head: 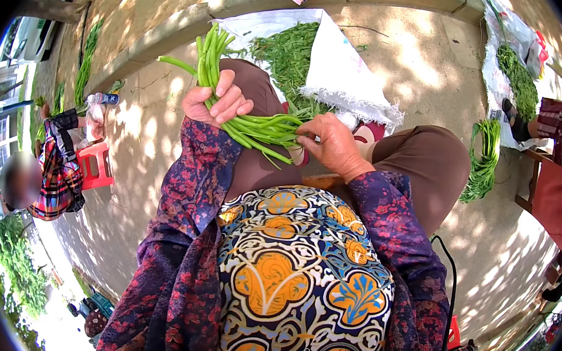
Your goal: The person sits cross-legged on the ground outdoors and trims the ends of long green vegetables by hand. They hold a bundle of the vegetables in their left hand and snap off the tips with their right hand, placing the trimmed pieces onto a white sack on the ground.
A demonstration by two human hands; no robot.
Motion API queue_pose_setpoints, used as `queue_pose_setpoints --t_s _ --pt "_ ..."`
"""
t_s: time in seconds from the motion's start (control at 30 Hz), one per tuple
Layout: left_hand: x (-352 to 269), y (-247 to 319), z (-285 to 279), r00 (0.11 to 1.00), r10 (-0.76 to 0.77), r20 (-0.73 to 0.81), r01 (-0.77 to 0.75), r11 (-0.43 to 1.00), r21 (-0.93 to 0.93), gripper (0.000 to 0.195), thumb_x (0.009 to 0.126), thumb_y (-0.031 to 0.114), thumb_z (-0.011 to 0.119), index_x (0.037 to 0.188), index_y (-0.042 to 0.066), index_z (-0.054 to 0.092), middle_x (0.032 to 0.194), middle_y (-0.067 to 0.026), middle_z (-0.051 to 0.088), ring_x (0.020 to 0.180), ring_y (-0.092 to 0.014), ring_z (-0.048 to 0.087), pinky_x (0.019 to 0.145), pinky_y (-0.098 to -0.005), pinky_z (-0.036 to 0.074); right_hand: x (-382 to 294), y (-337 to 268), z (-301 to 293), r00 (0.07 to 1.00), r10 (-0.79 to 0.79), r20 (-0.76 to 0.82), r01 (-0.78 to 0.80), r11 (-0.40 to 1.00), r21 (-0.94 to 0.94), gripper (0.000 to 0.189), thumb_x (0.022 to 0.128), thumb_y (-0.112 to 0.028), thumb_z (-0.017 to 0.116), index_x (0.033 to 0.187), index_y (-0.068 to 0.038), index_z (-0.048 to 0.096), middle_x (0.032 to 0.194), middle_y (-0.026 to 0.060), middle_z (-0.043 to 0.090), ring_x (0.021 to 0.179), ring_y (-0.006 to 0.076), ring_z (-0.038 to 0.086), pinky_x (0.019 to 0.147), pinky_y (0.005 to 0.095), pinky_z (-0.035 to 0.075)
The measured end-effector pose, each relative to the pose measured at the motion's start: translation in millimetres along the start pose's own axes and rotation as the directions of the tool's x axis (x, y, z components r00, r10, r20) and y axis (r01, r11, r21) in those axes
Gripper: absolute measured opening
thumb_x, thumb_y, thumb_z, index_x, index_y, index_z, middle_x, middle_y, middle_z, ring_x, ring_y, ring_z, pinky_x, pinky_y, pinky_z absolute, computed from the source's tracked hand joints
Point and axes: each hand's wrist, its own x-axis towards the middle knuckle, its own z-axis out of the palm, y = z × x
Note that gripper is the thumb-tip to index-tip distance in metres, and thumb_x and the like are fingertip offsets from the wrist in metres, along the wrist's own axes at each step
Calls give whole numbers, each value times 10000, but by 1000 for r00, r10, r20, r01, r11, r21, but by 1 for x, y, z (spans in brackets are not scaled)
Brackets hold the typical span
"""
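Note:
My left hand is closed around a bunch of long green vegetable stems, whose thick ends point up and fan out. One stem sticks out to the left. The leafy part of the bunch bends right across my lap, and my right hand pinches its far end between thumb and fingers. Beyond my knees, green leaves lie heaped on a white woven sack with a frayed edge.
Another bundle of greens lies on the ground at the right, near a sack of greens and a seated person. At the left, a person in a checked shirt is beside a red plastic stool. A stone curb runs beyond.

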Motion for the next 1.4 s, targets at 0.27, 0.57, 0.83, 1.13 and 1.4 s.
queue_pose_setpoints --t_s 0.27,0.57,0.83,1.13,1.4 --pt "3 -2 3 998 -43 -39 45 998 51 195 799 237 560 782 98 424 534 32 439 455 -105 433 697 -290 375 -3 0 5 992 110 56 -115 989 90 81 713 -106 666 764 -75 611 721 100 581 704 298 565 638 388 467" --pt "3 -3 0 994 -74 -76 80 993 85 193 793 222 552 787 78 423 532 12 445 441 -119 431 699 -300 393 -7 -4 2 957 286 52 -291 944 157 67 788 -76 626 796 -18 594 653 38 526 586 107 500 557 257 429" --pt "-1 -4 3 991 -82 -104 93 990 102 196 782 212 566 815 58 448 537 16 434 459 -124 441 709 -313 415 -14 -1 10 905 419 72 -424 877 225 75 770 -97 617 783 -25 601 641 49 565 578 137 525 559 285 442" --pt "-6 -5 9 993 -67 -95 78 990 118 214 772 212 574 852 38 477 534 13 437 466 -124 447 701 -313 426 -20 -15 7 890 437 130 -451 886 109 135 810 -150 596 819 -15 608 681 39 587 616 110 530 581 268 447" --pt "-1 -7 3 994 -91 -54 97 988 119 256 762 215 576 910 8 552 511 -1 451 451 -132 456 713 -322 455 -32 -14 4 908 410 85 -418 899 131 166 821 -173 596 805 -8 613 668 50 587 602 105 520 586 279 459"
